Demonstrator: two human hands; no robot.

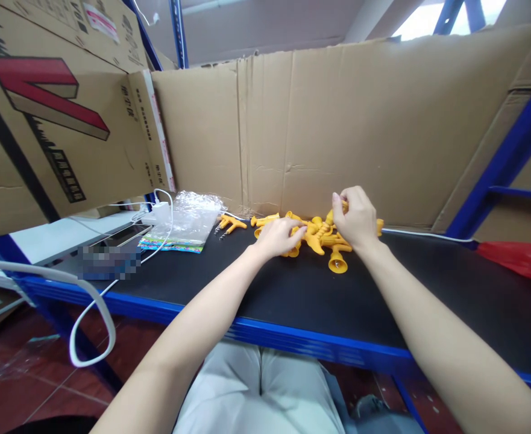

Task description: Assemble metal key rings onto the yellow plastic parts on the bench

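Observation:
A loose pile of yellow plastic pieces (314, 238) lies on the black shelf top near the cardboard back. Several have stems and flared, cup-like ends; one yellow cup (337, 263) sits at the pile's front with its hollow facing me. My left hand (279, 236) rests on the left part of the pile, fingers stretched out and partly hiding the pieces under it. Over the right part, my right hand (356, 218) is closed, its fingers curled round a yellow plastic piece (345, 207). Most of that piece is hidden.
Left of the pile lies a branched yellow piece (232, 223) with small dark screws. A clear plastic bag (188, 220), white charger (160, 212) and cable stand farther left. A big printed box (106, 108) looms upper left; a red bag (518, 259) lies at right.

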